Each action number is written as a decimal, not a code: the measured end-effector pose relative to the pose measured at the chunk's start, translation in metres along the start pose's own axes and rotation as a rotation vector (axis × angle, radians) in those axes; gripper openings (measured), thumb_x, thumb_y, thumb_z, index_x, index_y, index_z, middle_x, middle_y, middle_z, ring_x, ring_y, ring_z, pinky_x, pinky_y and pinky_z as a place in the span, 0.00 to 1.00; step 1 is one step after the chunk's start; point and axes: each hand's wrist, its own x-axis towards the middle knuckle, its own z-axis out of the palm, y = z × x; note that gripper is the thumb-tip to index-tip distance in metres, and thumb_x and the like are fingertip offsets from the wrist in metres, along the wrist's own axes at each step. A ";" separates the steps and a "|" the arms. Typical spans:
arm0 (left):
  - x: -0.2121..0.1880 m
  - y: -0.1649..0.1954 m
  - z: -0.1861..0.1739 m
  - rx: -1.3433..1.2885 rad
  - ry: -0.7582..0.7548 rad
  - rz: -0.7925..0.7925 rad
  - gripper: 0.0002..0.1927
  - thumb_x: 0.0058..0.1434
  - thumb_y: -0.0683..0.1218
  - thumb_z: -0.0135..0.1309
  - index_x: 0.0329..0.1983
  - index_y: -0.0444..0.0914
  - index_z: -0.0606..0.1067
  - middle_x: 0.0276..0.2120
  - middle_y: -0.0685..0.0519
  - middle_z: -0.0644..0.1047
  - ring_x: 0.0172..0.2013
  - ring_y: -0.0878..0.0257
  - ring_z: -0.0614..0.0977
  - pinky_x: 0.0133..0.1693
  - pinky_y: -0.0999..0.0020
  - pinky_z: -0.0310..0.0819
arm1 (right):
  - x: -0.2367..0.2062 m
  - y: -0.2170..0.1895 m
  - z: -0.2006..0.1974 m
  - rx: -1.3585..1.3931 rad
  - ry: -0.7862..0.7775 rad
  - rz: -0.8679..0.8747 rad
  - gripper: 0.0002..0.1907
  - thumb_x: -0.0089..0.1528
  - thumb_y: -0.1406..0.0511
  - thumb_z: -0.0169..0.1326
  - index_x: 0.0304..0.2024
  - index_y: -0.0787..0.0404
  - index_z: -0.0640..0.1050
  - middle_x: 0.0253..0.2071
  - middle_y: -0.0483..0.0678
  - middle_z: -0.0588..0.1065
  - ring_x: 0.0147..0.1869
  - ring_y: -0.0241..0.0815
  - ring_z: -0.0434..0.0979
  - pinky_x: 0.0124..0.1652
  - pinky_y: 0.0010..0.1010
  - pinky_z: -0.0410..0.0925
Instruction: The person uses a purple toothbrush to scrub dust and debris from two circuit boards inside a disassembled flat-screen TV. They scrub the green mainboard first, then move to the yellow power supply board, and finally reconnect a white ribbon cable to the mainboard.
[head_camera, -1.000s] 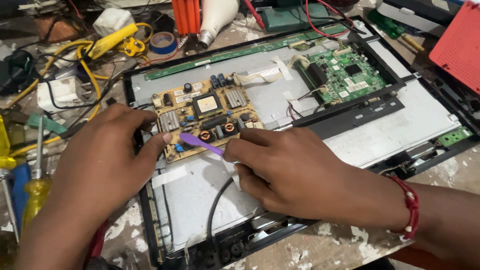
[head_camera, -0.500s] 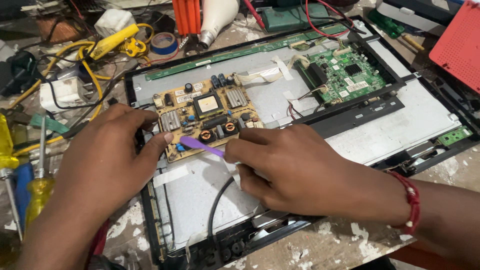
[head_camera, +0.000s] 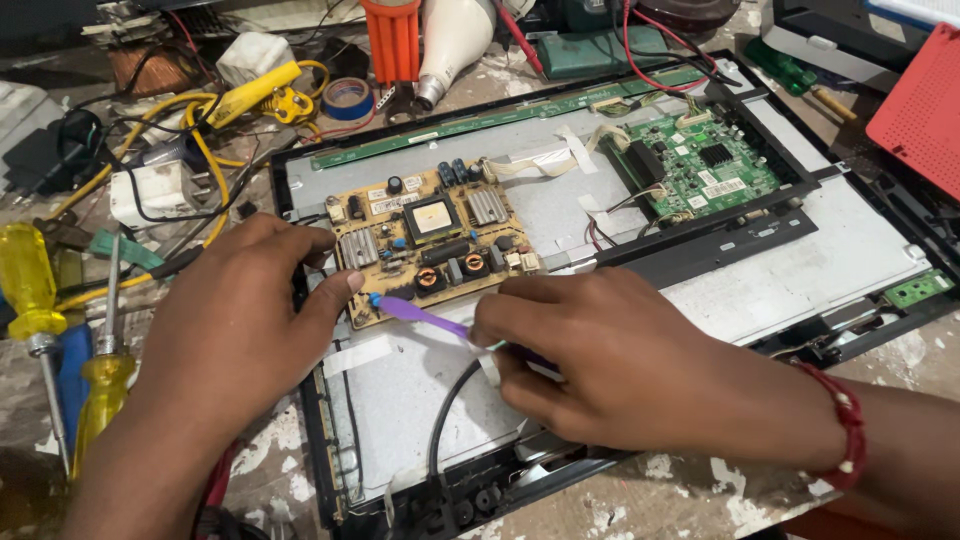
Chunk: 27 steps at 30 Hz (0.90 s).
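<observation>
Opened flat-panel television (head_camera: 620, 300), back cover off, on cluttered counter (head_camera: 700, 500); two bare hands at the tan power supply board (head_camera: 430, 240).

Right hand (head_camera: 620, 370): grip closed on a purple-handled brush (head_camera: 425, 317), its tip at the board's near-left edge. Left hand (head_camera: 235, 320): fingers loosely bent, holding nothing, thumb and forefinger touching the board's left edge to steady it. Green main board (head_camera: 700, 165) sits far right in the panel, well apart. Two yellow-handled screwdrivers (head_camera: 40, 300) lie at the counter's left; blue tape roll (head_camera: 348, 97) far. Good practice, as judged: light strokes, board held still, bristles kept off the copper coils and thin wires.
</observation>
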 end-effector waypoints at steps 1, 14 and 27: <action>0.000 0.000 0.000 -0.001 0.002 0.001 0.21 0.57 0.54 0.62 0.48 0.36 0.81 0.39 0.44 0.78 0.40 0.44 0.81 0.40 0.49 0.74 | -0.001 0.000 -0.002 0.007 0.009 -0.032 0.11 0.55 0.67 0.60 0.40 0.60 0.78 0.35 0.49 0.80 0.22 0.50 0.79 0.24 0.42 0.70; 0.000 -0.002 0.003 -0.016 0.035 0.030 0.21 0.57 0.53 0.62 0.47 0.35 0.81 0.40 0.43 0.79 0.43 0.43 0.81 0.41 0.50 0.74 | 0.011 0.020 0.004 -0.230 0.110 -0.328 0.13 0.56 0.67 0.60 0.44 0.58 0.76 0.35 0.49 0.74 0.37 0.55 0.77 0.35 0.47 0.67; 0.000 0.003 -0.001 -0.003 0.002 0.001 0.20 0.57 0.53 0.62 0.48 0.37 0.81 0.40 0.44 0.79 0.40 0.44 0.82 0.40 0.49 0.75 | 0.008 0.023 0.002 -0.305 0.081 -0.227 0.18 0.48 0.71 0.58 0.42 0.60 0.77 0.37 0.50 0.74 0.40 0.54 0.76 0.36 0.46 0.66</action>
